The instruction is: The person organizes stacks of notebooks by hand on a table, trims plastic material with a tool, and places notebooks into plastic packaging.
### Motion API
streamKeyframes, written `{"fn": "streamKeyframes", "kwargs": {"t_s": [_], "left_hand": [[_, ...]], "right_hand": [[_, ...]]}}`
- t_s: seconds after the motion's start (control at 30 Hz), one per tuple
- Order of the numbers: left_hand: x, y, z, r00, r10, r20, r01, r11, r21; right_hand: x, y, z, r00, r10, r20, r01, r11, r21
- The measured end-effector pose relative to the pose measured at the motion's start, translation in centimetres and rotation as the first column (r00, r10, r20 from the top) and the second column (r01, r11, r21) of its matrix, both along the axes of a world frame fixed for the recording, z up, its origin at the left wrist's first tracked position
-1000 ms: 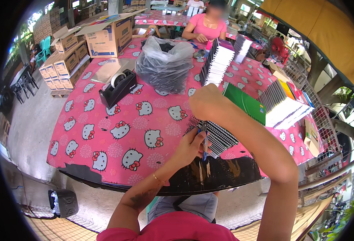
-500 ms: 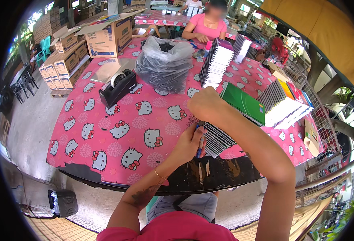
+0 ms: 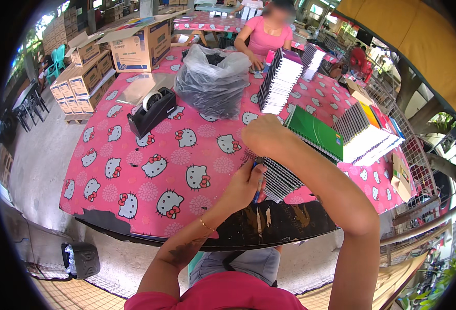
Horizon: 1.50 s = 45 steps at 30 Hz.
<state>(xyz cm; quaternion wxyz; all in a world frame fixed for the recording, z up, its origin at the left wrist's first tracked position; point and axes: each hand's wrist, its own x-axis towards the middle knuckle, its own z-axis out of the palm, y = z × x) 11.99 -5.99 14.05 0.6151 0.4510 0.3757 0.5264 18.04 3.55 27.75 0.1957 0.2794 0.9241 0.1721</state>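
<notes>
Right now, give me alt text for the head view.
A person's left hand and right hand work on a stack of spiral-bound notebooks at the edge of a table with a pink cartoon-cat cloth. Beyond sit a black tape dispenser and a dark plastic bag.

Large open cardboard carton (image 3: 144,45) sitting at the bench's far left corner, upper left of frame: brown, flaps up, white side panel with blue print. Stack of smaller brown cartons (image 3: 83,77) standing left of it on the floor, white labels showing. More brown boxes (image 3: 52,36) piling up at far upper left. Flat brown carton (image 3: 401,175) lying at right edge.
</notes>
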Motion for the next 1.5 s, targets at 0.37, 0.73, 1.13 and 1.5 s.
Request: {"fn": "streamKeyframes", "kwargs": {"t_s": [0.37, 0.73, 1.13, 1.5], "left_hand": [[0.3, 0.1, -1.5, 1.0, 0.017, 0.016, -0.016, 0.995, -0.098], [-0.1, -0.6, -2.1, 1.0, -0.012, 0.002, 0.013, 0.988, -0.153], [0.1, -0.1, -1.1, 0.998, -0.019, -0.067, 0.015, 0.998, -0.061], [-0.3, 0.4, -2.8, 1.0, 0.004, 0.024, 0.001, 0.984, -0.177]], "right_hand": [[-0.4, 0.1, -0.9, 0.999, -0.039, -0.028, 0.038, 0.999, -0.028], [-0.4, 1.1, -2.3, 0.99, -0.078, -0.116, 0.071, 0.996, -0.062], [0.0, 1.3, -2.8, 0.993, -0.097, -0.062, 0.089, 0.988, -0.124], [-0.5, 1.1, -3.0, 0.996, -0.081, -0.04, 0.076, 0.99, -0.118]]}}
